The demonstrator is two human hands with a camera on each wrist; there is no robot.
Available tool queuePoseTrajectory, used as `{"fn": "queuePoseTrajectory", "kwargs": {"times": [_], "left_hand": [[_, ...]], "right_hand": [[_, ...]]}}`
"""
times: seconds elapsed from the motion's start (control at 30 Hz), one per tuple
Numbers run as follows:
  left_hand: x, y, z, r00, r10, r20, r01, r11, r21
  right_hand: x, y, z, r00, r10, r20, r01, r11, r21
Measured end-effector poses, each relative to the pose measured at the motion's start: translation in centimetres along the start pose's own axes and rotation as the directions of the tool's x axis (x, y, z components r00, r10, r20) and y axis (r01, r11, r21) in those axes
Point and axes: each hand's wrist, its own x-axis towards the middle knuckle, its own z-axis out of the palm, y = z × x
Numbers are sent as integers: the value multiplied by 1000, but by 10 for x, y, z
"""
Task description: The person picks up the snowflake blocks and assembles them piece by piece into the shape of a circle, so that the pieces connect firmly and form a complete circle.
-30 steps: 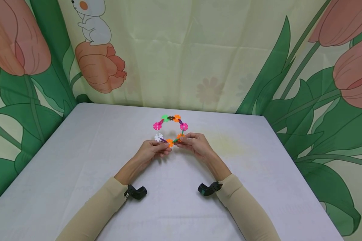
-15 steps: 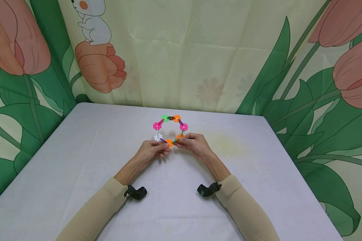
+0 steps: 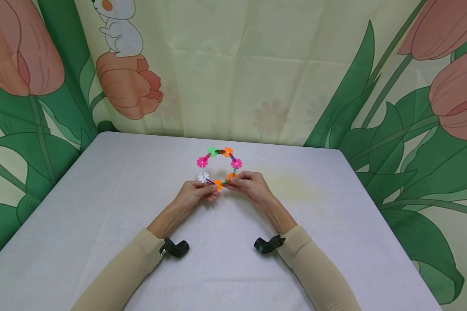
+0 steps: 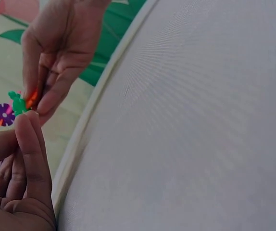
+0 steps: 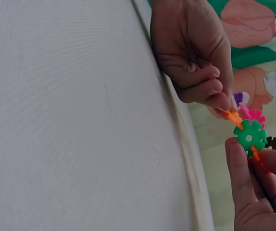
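A closed ring of notched plastic snowflake discs [image 3: 202, 162], in pink, green, orange, purple, brown and white, stands raised above the table between both hands. My left hand [image 3: 194, 195] pinches an orange disc [image 3: 218, 185] at the ring's near side, thumb on top. Just to the right, my right hand [image 3: 253, 186] grips another orange disc [image 3: 231, 177] between thumb and fingers. A green disc [image 5: 249, 137] links these two orange ones, seen broadside in the right wrist view. The fingertips hide parts of the held discs.
A white cloth covers the table [image 3: 225, 268]. Behind it hangs a curtain [image 3: 233, 86] printed with tulips and a white animal. Each sleeve cuff carries a black wrist camera [image 3: 175, 248].
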Motion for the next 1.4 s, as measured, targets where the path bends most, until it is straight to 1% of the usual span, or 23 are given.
{"fn": "queuePoseTrajectory", "kwargs": {"times": [0.23, 0.3, 0.5, 0.63, 0.73, 0.83, 0.97, 1.07, 1.13, 1.2, 1.27, 1.33, 1.4], "left_hand": [[-1, 0, 0, 1000, 18, 9, -18, 999, -29], [-1, 0, 0, 1000, 23, 11, -23, 999, -34], [0, -1, 0, 1000, 29, 9, -29, 999, -41], [1, -2, 0, 1000, 28, 10, -28, 999, -39], [2, -3, -1, 1000, 31, 1, -31, 999, -35], [3, -3, -1, 1000, 30, -7, -30, 999, -31], [4, -3, 0, 1000, 19, 1, -19, 1000, -25], [6, -1, 0, 1000, 1, 13, -1, 1000, -7], [6, 1, -1, 999, -17, 37, 16, 999, 28], [6, 4, -3, 997, -54, 59, 50, 996, 67], [5, 8, -6, 993, -96, 75, 90, 992, 83], [4, 12, -10, 990, -128, 62, 123, 989, 77], [4, 15, -13, 991, -128, 39, 125, 990, 66]], "right_hand": [[-1, 0, 1, 999, -45, 16, 45, 999, -29], [-1, 0, 1, 999, -45, 19, 46, 999, -30], [0, 2, 0, 1000, -4, 0, 4, 1000, -24], [1, 5, -1, 1000, -10, 0, 10, 1000, -16], [1, 5, 0, 1000, -19, 18, 20, 1000, -15], [0, 3, 1, 999, -31, 23, 32, 998, -45], [-1, -1, 2, 999, -35, 0, 35, 993, -114], [-1, -5, 1, 1000, -21, 1, 21, 990, -140], [-1, -8, -1, 1000, -10, 17, 12, 991, -133], [-1, -9, -5, 999, 2, 32, 2, 992, -123], [-1, -11, -9, 999, 14, 36, -10, 993, -114], [0, -12, -14, 999, 31, 34, -27, 994, -107], [0, -13, -17, 998, 51, 34, -47, 993, -106]]}}
